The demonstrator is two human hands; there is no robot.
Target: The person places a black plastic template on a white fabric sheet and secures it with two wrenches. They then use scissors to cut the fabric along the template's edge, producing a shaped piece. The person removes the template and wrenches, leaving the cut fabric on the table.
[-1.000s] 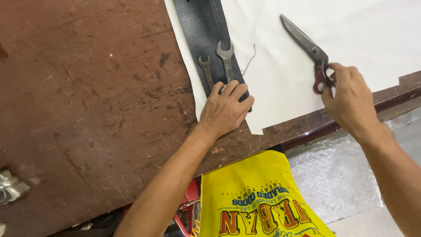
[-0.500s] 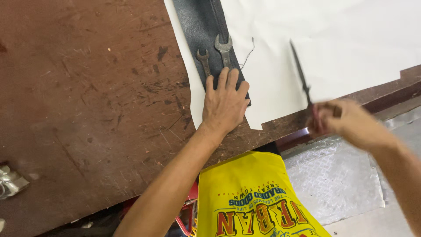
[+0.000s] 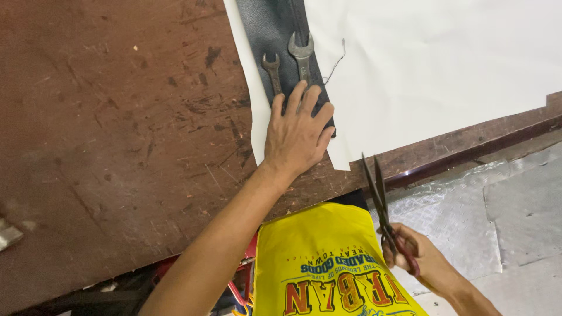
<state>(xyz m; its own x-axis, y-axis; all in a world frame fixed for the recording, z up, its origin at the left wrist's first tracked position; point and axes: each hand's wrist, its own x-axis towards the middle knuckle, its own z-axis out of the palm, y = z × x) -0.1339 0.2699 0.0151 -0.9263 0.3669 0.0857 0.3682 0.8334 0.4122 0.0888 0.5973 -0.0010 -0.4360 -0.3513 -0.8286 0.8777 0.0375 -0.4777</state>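
The left hand (image 3: 297, 136) lies flat, palm down, fingers spread a little, near the front edge of the worn brown wooden bench (image 3: 117, 134). It presses on the near end of a strip of dark grey leather-like material (image 3: 266, 29), which lies along the left edge of a large white sheet (image 3: 433, 58) that covers the bench's far right part. The fingertips touch the lower ends of two grey steel open-ended spanners: a smaller one (image 3: 272, 71) on the left and a larger one (image 3: 302, 55) beside it, both lying lengthwise on the dark strip. A thin dark thread (image 3: 336, 61) curls on the white sheet just right of the larger spanner.

The right hand (image 3: 422, 257) is off the bench, below its front edge, closed around the red handles of a pair of long dark-bladed scissors (image 3: 380, 202). The blades are slightly parted and point up toward the near corner of the white sheet, their tips over the bench's front edge.
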